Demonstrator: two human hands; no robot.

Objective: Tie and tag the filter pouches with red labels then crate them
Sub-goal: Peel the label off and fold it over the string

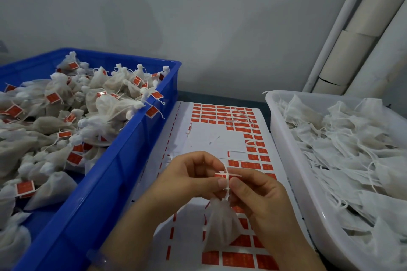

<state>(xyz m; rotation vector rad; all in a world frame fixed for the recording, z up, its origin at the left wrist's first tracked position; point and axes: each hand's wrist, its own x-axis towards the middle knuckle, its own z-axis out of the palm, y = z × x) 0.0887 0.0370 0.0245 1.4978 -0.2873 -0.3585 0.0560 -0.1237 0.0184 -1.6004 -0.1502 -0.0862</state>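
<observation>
Filter pouch (221,226) x1, lower ctr of frame, hanging by white drawstring (226,189) from fingertips, over label sheet (211,138). Red label (229,175) x1 at the string, pinched from both sides: left hand (193,174) thumb + forefinger clamped on it, right hand (259,196) same; other fingers curled. Clear bracelet (99,259) x1 on left wrist. Sheet x1: rows of red stickers, blank patch mid-sheet; print too small to read. Loose strings (239,115) lying on upper part of sheet. Blue crate (123,160) x1, left of frame, heaped w/ tied, red-tagged pouches (66,105), too many to count. White tray (293,160) x1, right of frame, full of untied pouches (341,138), uncountable too.
</observation>
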